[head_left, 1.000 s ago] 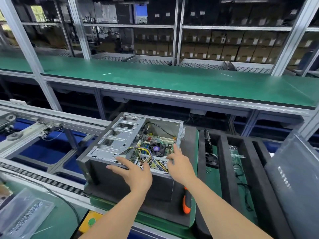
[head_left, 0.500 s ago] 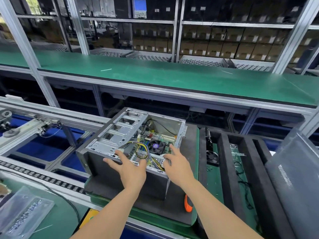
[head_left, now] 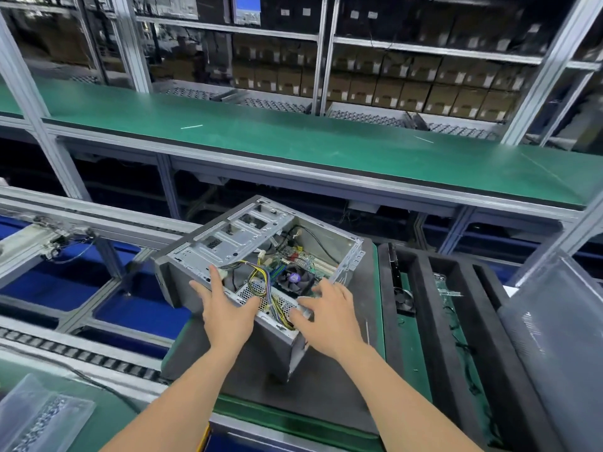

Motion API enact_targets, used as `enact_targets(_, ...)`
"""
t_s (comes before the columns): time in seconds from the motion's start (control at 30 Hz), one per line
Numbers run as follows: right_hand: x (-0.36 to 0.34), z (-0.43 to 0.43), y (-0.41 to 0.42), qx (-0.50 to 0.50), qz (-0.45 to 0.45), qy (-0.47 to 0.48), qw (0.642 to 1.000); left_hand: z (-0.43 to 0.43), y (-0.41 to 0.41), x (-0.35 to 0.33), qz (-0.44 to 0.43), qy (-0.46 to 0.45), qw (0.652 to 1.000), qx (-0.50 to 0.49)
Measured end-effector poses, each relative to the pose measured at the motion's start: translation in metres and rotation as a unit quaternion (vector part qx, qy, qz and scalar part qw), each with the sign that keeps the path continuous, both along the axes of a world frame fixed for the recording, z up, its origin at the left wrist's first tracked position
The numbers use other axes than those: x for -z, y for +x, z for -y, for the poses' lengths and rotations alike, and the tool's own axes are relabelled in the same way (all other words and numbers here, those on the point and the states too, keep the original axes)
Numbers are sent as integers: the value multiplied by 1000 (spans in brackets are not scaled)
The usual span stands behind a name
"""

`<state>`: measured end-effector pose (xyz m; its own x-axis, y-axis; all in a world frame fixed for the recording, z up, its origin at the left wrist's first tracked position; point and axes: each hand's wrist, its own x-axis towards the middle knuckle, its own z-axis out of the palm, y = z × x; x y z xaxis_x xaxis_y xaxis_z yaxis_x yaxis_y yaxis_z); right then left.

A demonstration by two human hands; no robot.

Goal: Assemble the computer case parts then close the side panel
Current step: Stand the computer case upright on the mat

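Frame centre | computer case [head_left: 228, 246] is touched at near edge by left hand [head_left: 225, 311] and right hand [head_left: 329, 316], fingers [head_left: 214, 277] spread, nothing gripped | risk: loose cables [head_left: 261, 282] may be snagged, connectors pulled.

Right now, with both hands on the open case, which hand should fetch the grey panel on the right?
Right. The right hand rests on the case nearest the grey panel; the left hand sits further left and would probably have to cross over.

PC case [head_left: 235, 238] on mat [head_left: 323, 386]; foam tray [head_left: 456, 324] w/ fan [head_left: 404, 298] just right; conveyor [head_left: 81, 353] left; shelf [head_left: 293, 135] behind.
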<state>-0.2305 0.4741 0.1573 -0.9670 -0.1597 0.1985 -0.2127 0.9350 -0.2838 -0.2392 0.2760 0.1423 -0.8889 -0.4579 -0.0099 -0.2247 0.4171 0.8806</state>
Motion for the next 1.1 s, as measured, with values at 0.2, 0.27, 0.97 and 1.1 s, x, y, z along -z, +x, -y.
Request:
enact_targets(0.2,-7,30,-9,17,21,16,999,37,-27,2,-10,-6,998,62)
enact_targets(0.27,-9,40,-14,21,34,19,999,50,-37,2,-12,-1,996,87)
enact_targets(0.97,-14,93,-35,-1,98,-50,994,107,-109,-18,49,-6,971,233)
enact_targets(1.1,-19,62,-54,3,86,-106,991,82,-90,-22,28,-16,990,136)
